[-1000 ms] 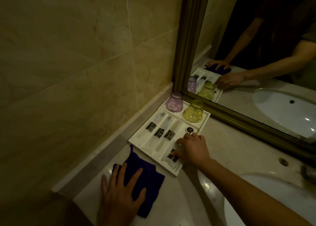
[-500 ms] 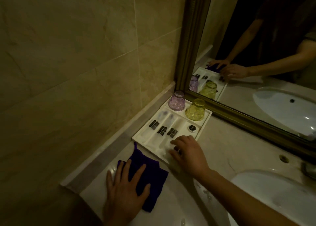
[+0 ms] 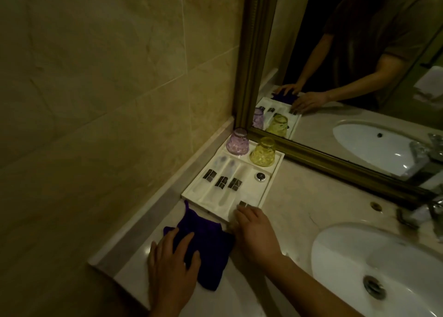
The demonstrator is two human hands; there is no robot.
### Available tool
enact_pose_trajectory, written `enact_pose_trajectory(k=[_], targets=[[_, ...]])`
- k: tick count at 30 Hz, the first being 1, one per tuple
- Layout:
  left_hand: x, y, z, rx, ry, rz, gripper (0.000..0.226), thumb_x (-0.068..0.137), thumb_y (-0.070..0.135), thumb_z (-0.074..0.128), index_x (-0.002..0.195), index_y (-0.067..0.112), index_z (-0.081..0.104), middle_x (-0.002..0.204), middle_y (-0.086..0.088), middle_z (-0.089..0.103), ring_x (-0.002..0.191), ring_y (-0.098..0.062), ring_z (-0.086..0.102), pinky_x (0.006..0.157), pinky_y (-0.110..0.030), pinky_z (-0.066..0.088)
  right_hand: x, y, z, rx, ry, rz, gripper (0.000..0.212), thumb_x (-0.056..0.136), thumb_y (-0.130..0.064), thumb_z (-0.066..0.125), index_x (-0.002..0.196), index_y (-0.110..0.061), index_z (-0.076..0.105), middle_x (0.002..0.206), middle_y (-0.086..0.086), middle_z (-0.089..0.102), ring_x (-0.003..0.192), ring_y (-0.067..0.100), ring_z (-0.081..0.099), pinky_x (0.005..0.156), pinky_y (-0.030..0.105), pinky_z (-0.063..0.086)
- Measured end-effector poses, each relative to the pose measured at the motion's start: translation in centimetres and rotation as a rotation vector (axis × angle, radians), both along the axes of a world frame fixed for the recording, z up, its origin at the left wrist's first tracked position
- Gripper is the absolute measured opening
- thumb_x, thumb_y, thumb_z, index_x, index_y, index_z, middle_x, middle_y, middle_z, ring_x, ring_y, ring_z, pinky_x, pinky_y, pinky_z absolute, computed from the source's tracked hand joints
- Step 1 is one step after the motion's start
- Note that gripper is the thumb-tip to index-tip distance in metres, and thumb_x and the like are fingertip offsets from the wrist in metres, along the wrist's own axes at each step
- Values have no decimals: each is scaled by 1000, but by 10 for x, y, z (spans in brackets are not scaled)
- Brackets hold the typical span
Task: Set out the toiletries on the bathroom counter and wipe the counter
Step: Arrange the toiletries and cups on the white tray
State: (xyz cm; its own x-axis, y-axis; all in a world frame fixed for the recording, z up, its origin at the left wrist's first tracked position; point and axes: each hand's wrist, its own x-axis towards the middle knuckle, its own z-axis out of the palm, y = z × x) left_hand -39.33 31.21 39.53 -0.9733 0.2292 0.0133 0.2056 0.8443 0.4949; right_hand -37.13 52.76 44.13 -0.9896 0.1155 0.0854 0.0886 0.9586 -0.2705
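Observation:
A white toiletry tray [image 3: 271, 184] sits in the counter's back-left corner against the mirror. It holds several wrapped toiletry packets [image 3: 221, 182], a small round cap [image 3: 259, 176], an upturned purple glass [image 3: 237, 144] and an upturned yellow glass [image 3: 263, 151]. My right hand [image 3: 254, 230] rests at the tray's near corner, fingertips touching a wrapped packet [image 3: 244, 205] there. My left hand [image 3: 171, 268] lies flat with spread fingers on a dark purple cloth [image 3: 208, 240] on the counter [image 3: 299, 196], just in front of the tray.
A white sink basin [image 3: 359, 264] is sunk into the counter at right, with a chrome tap [image 3: 431, 211] behind it. A gold-framed mirror [image 3: 254, 52] stands at the back and a tiled wall [image 3: 107, 100] runs along the left.
My right hand has drawn back from the tray's middle to its near corner. My left hand stays pressed on the cloth. The view has tilted upward.

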Motion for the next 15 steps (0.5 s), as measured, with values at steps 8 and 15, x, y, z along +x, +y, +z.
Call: enact_pose_trajectory(k=[8, 15], targets=[[-4, -11, -5, 328, -64, 114, 34, 99, 30, 44, 131, 33, 57, 144, 2, 47, 128, -21, 45, 102, -47, 42, 8, -74, -4, -133, -209, 258, 74, 88, -70, 34, 152, -35, 22, 163, 1, 19, 147, 30, 16, 118, 48, 17], [-2, -15, -3, 505, 3, 206, 49, 86, 41, 40, 128, 22, 54, 129, -7, 53, 108, -18, 49, 88, -38, 37, -13, -85, -11, 51, -67, 214, 46, 91, -35, 60, 134, -21, 50, 130, 17, 53, 106, 39, 48, 91, 47, 43]])
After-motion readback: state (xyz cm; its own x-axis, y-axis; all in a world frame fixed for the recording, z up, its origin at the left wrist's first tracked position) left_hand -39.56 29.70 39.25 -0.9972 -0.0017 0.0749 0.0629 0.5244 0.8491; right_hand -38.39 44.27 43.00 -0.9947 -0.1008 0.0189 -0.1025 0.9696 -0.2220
